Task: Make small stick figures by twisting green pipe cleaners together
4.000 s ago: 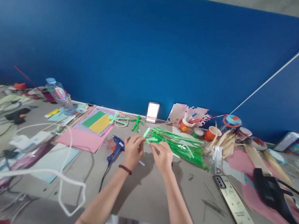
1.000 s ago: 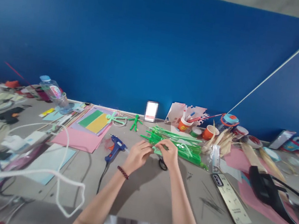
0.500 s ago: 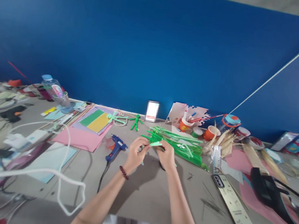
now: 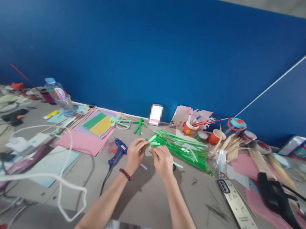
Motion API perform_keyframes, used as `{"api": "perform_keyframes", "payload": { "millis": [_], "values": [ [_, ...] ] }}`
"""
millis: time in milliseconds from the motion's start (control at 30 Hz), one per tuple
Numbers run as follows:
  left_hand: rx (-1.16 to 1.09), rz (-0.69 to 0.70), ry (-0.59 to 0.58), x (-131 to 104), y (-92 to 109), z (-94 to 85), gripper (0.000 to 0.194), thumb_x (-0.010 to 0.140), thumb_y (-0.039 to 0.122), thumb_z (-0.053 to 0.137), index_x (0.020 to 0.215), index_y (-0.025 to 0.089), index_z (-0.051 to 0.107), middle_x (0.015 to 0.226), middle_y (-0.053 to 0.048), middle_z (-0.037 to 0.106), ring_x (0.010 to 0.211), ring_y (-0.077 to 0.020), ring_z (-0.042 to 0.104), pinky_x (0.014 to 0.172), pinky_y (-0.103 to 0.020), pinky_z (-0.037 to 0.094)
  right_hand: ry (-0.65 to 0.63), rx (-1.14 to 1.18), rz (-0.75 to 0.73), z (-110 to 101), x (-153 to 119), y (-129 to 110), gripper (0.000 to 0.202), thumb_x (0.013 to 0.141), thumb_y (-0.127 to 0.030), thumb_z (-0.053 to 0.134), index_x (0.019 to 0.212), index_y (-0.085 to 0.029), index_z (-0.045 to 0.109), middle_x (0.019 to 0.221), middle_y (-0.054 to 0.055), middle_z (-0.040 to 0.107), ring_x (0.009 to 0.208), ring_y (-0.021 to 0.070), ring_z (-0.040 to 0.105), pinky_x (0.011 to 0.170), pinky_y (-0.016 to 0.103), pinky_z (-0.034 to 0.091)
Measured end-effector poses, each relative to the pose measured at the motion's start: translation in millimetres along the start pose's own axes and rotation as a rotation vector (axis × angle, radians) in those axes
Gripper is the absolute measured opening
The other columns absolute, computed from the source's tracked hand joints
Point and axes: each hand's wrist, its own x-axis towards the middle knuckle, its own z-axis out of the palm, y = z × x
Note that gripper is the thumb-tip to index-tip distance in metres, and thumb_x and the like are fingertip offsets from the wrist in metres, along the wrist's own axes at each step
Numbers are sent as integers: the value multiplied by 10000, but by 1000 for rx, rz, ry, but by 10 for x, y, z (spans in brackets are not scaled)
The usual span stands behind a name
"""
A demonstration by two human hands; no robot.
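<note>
Both hands have drawn a little leftward since half a second ago, and the pale green piece between them has gone from one nearly level strip to a splayed shape with short arms poking up. Left hand and right hand sit close but apart, each pinching it at the fingertips, above the middle of the tabletop, well in from its front edge; which arm each grips is hidden. The step in hand looks like bending or twisting soft strips together at their crossing. As I judge it, the next move calls for a firm hold by one hand while the other turns an arm — a loose pinch could let the crossing slip. Toward the back edge stands a small green figure, with a paler figure to its left. The bundle of green stems lies just beyond the right hand, a loose pale strip beside that hand — and the blue glue gun rests left of the left hand.
</note>
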Motion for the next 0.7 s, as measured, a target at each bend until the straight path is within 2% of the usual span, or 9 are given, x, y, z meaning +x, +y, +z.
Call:
{"api": "perform_keyframes", "payload": {
  "millis": [100, 167, 333, 433, 500, 600, 700],
  "values": [
    [154, 94, -31, -11, -9, -1, 144, 866, 169, 504, 840, 196, 643, 848, -43, 655, 809, -167, 586, 693, -302, 378, 46, 25, -24, -33, 16, 27, 209, 903, -244, 497, 791, -195, 666, 697, 45, 620, 714, 178, 505, 677, 293, 410],
    [204, 146, -92, -17, 11, 1, 149, 867, 154, 497, 831, 190, 638, 841, -46, 661, 805, -174, 578, 691, -315, 360, 88, 32, -20, -65, 27, 57, 200, 895, -231, 508, 790, -204, 676, 702, 43, 631, 721, 181, 511, 695, 306, 418],
    [92, 230, -240, -2, 104, -8, 169, 873, 134, 473, 838, 188, 630, 865, -55, 659, 847, -186, 553, 711, -333, 359, 210, 109, 114, -146, 53, 166, 207, 862, -255, 540, 727, -218, 692, 707, 39, 653, 728, 187, 535, 694, 314, 437],
    [-112, 174, -230, 21, 148, -23, 174, 871, 137, 473, 805, 189, 625, 825, -52, 639, 839, -181, 544, 722, -328, 389, 216, 254, 289, -156, 65, 217, 203, 817, -310, 572, 692, -206, 693, 699, 37, 655, 713, 182, 561, 663, 296, 447],
    [-279, 88, -214, 35, 172, -36, 155, 864, 151, 488, 794, 186, 622, 811, -53, 618, 832, -176, 547, 728, -319, 418, 166, 391, 460, -139, 72, 236, 208, 772, -357, 597, 682, -195, 692, 664, 27, 646, 634, 165, 560, 583, 269, 441],
    [-442, -35, -214, 44, 201, -48, 115, 846, 186, 527, 786, 181, 625, 818, -55, 602, 830, -171, 558, 733, -306, 439, 46, 600, 692, -91, 75, 244, 265, 693, -427, 635, 636, -171, 673, 493, -11, 548, 439, 116, 455, 429, 231, 357],
    [-516, -130, -197, 37, 210, -37, 94, 823, 218, 565, 757, 173, 614, 812, -51, 598, 799, -162, 559, 691, -278, 433, -23, 710, 763, -28, 65, 232, 286, 670, -435, 633, 604, -157, 657, 413, -38, 456, 366, 85, 358, 374, 216, 286]
  ]
}}
